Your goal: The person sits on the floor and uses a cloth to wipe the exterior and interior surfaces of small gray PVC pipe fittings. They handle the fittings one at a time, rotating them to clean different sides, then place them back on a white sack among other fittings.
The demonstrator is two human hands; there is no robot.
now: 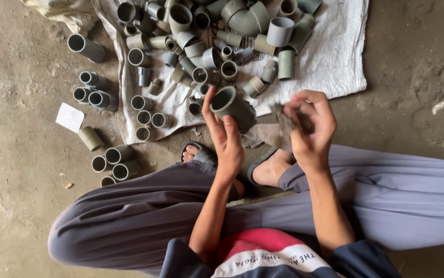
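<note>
Gripping a grey pipe fitting — short, hollow, open-mouthed — left hand.

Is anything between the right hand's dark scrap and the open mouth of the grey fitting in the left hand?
Nothing visible: only open air separates the right hand and its scrap from the grey fitting held by the left hand.

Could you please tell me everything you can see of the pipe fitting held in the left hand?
The grey pipe fitting is a short, thick-walled socket that looks like dull plastic. Its round open mouth tilts up toward the camera, and its inside is dark. The left hand holds it up, thumb on one side and fingers on the other, in front of the white sack.
</note>
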